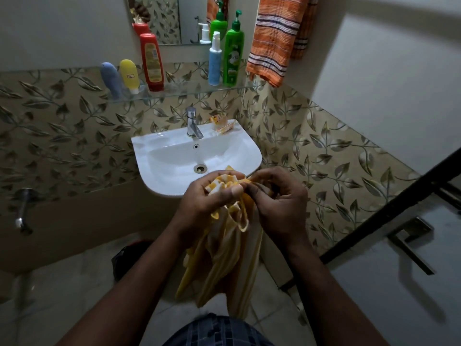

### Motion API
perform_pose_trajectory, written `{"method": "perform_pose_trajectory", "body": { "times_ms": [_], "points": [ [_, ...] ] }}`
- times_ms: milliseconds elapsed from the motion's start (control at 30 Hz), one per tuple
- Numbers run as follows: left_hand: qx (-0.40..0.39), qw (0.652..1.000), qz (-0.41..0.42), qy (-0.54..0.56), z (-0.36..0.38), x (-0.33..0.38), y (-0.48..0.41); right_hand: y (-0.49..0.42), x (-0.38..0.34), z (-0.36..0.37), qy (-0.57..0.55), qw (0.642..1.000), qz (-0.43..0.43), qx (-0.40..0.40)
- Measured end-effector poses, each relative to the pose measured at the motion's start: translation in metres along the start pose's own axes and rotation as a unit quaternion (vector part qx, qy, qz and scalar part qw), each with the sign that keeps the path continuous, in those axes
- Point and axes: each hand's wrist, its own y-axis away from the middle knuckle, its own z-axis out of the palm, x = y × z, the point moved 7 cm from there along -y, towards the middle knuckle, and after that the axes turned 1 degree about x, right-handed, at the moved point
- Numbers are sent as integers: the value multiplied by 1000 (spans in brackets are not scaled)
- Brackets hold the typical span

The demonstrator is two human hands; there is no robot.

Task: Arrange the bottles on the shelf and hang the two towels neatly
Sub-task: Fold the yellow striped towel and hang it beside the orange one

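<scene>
Towel (pixel 224 258) is hanging long axis down before the sink (pixel 146 146), your left hand (pixel 199 203) and right hand (pixel 279 206) both pinching its bunched top.

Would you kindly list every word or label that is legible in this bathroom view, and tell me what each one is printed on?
"Vatika", only partly legible: green pump bottle.
Red bottle: label too blurred to read.
Yellow tube: label too small to read.
Blue pump bottle: too blurred.
Orange packet: too blurred.
</scene>
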Motion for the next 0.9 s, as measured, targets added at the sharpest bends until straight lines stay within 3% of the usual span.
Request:
{"method": "perform_pose_trajectory", "body": {
  "times_ms": [100,200,300,433,567,733,900],
  "points": [
    [3,997,24,-80,11,2,3,-1,9,2,11,999,40,22],
    [66,988,53,-133,1,8,1,1,20,4,-34,993,112,-13],
    [93,986,57,-128,-10,13,2,6,32,5,-56,983,165,-62],
    [120,982,58,-131,-19,19,1,9,46,5,-28,977,159,-139],
    [136,982,53,-119,-27,20,3,9,60,-6,-68,962,203,-169],
    [143,985,57,-72,-31,22,7,8,58,-9,-139,949,246,-141],
    [127,990,52,-32,-29,27,6,4,43,-4,-201,943,214,-158]
  ]
}}
